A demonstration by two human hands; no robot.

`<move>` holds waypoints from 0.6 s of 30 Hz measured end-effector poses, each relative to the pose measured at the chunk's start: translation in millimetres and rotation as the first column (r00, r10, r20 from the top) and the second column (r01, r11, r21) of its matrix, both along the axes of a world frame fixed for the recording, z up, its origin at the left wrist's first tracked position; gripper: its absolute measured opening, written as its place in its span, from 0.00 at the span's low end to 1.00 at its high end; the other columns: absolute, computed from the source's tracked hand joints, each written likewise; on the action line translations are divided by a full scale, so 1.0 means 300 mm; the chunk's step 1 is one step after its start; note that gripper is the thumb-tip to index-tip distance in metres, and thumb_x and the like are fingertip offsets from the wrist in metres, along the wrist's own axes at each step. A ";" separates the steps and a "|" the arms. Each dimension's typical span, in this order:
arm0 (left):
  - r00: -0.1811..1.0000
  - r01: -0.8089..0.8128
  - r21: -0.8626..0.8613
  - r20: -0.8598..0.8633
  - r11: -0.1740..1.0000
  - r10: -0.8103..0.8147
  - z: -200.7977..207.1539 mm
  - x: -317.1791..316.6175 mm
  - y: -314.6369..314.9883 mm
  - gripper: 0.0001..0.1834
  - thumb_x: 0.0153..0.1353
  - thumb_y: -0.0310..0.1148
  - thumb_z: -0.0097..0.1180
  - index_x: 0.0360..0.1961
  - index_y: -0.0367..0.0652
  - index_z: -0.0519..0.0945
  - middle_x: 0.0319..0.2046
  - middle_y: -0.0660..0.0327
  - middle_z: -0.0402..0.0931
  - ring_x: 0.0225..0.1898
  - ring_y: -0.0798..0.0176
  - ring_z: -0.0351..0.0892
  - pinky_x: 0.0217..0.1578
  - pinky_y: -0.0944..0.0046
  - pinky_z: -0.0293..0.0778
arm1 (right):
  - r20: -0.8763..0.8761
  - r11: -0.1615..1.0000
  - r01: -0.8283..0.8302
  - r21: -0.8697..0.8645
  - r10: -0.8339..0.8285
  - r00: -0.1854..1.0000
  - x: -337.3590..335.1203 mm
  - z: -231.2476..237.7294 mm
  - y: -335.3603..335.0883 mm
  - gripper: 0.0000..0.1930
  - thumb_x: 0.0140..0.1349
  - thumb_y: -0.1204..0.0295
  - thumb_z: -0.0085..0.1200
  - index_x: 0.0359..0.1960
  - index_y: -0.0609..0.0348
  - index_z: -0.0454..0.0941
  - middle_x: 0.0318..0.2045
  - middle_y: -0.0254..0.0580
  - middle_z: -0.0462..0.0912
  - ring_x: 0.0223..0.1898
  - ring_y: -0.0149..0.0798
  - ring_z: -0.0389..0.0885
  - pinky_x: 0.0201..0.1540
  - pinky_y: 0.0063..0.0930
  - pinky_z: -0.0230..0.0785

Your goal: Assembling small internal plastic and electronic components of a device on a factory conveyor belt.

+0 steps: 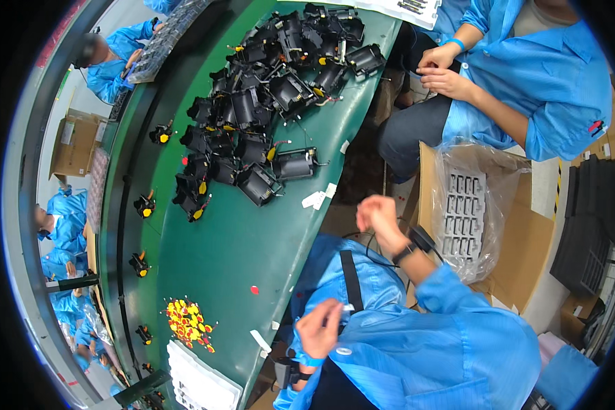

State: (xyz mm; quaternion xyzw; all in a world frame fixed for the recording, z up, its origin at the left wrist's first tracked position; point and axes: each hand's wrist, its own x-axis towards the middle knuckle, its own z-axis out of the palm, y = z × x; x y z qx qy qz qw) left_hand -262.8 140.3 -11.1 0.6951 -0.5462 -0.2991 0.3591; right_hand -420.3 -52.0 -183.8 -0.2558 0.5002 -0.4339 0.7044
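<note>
My left hand (pixel 318 331) is above my lap at the table's near edge, its fingers pinched together. A small white bit (pixel 348 308) shows at the fingertips; whether it is held is hard to see. My right hand (pixel 380 217) is raised beyond the table edge, fingers loosely bent and slightly apart, with nothing visible in them. On the green table (pixel 232 253) lies a large heap of black plastic housings (pixel 249 108) with thin wires and yellow stickers. A small pile of yellow and red round pieces (pixel 188 324) lies closer to my left hand.
Small black parts with yellow discs (pixel 144 206) stand spaced along a dark green strip at the left. A white tray (pixel 199 380) sits at the table's lower end. An open carton (pixel 519 260) with plastic-wrapped trays stands to the right. A co-worker (pixel 526 89) sits at upper right.
</note>
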 end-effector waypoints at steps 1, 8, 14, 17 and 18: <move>0.995 0.028 0.098 -0.095 0.995 -0.018 -0.021 0.004 0.010 0.04 0.61 0.24 0.66 0.37 0.39 0.85 0.24 0.57 0.82 0.22 0.67 0.82 0.25 0.68 0.74 | 0.002 0.990 0.139 0.034 -0.139 0.990 0.069 -0.077 -0.102 0.05 0.63 0.81 0.50 0.30 0.67 0.79 0.22 0.48 0.81 0.19 0.39 0.81 0.19 0.32 0.75; 0.936 0.015 0.160 -0.350 0.987 0.043 -0.095 -0.014 -0.036 0.05 0.63 0.23 0.65 0.39 0.36 0.84 0.22 0.60 0.80 0.23 0.73 0.81 0.24 0.71 0.72 | 0.068 0.564 0.818 -0.110 -0.817 0.572 0.118 -0.574 -1.060 0.08 0.59 0.72 0.61 0.31 0.67 0.84 0.30 0.39 0.86 0.28 0.33 0.80 0.31 0.35 0.72; 0.789 -0.133 0.244 -0.561 0.961 0.252 -0.156 0.007 -0.085 0.05 0.67 0.22 0.59 0.43 0.33 0.80 0.26 0.62 0.79 0.25 0.72 0.78 0.26 0.73 0.71 | 0.272 0.829 0.542 -0.138 -0.494 0.826 0.165 -0.779 -0.738 0.12 0.61 0.69 0.54 0.29 0.68 0.83 0.26 0.47 0.86 0.24 0.32 0.79 0.23 0.37 0.70; 0.817 -0.264 0.270 -0.447 0.926 0.363 -0.167 0.059 -0.053 0.05 0.69 0.24 0.58 0.42 0.33 0.80 0.25 0.62 0.78 0.24 0.72 0.77 0.24 0.73 0.68 | 0.090 0.989 -0.066 -0.133 0.078 0.993 0.411 -0.301 -0.179 0.12 0.65 0.72 0.52 0.26 0.64 0.81 0.19 0.42 0.81 0.18 0.37 0.82 0.18 0.32 0.72; 0.813 -0.285 0.283 -0.435 0.916 0.387 -0.191 0.063 -0.059 0.05 0.69 0.24 0.58 0.41 0.32 0.80 0.25 0.61 0.78 0.22 0.71 0.77 0.22 0.73 0.67 | 0.181 0.966 -0.255 -0.034 0.257 0.949 0.336 -0.073 -0.030 0.15 0.70 0.66 0.53 0.27 0.65 0.82 0.19 0.42 0.82 0.17 0.34 0.81 0.18 0.30 0.72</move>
